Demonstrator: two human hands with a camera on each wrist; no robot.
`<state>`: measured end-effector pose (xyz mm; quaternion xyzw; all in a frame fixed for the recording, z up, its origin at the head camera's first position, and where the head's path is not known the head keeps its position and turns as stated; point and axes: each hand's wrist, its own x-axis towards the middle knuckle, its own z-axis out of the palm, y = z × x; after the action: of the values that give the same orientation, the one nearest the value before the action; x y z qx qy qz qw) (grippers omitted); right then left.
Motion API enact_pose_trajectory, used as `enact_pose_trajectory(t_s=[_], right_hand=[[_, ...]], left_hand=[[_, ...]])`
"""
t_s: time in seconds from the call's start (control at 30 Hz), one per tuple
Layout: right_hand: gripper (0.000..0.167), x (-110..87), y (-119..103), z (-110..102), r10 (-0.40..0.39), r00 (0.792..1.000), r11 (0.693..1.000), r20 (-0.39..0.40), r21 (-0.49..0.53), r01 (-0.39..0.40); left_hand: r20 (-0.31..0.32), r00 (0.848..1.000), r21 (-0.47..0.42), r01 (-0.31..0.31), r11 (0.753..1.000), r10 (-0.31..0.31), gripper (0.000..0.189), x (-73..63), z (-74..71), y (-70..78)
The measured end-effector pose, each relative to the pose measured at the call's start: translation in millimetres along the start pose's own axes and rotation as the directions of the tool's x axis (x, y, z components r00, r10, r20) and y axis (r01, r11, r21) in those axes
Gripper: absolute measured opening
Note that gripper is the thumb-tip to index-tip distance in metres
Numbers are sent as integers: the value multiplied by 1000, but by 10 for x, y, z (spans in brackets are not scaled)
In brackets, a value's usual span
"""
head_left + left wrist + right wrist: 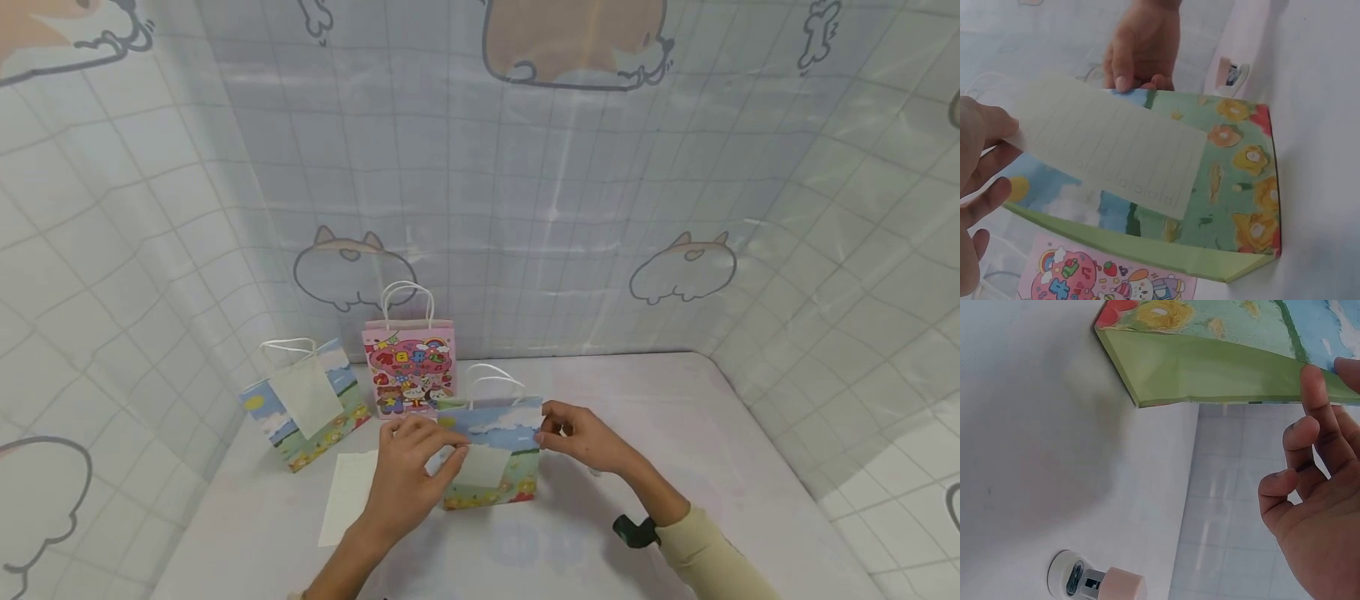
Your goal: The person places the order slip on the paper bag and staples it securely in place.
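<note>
Paper [482, 468] at the bag's [498, 419] front
Left hand [411, 473] pinched the paper, right hand [588, 437] the bag's edge — a steady bag likely helped keep paper straight.

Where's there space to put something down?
The table looks bare between the right sleeve and right wall; a smaller patch lies just in front of the held bag. Behind and left it's crowded: pink bag, far-left bag, loose paper.

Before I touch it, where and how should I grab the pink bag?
Probably by both white handles, coming from above: they arch up over the upright pink bag, while the meadow bag in front partly hides its lower right corner in the head view.
</note>
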<state>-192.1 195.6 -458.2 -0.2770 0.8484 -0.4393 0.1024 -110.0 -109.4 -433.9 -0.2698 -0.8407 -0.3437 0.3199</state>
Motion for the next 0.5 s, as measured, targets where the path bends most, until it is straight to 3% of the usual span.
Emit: enact_pose_trajectory(t_s=[0.27, 0.5], right_hand=[[15, -26, -36, 19, 3, 1000, 1000, 2, 16, -3], [14, -36, -50, 31, -10, 1000, 1000, 17, 27, 10]], left_hand=[[-116, 993, 3, -14, 1000, 15, 14, 0, 86, 19], [-176, 984, -1, 1, 1000, -1, 13, -2, 151, 21]])
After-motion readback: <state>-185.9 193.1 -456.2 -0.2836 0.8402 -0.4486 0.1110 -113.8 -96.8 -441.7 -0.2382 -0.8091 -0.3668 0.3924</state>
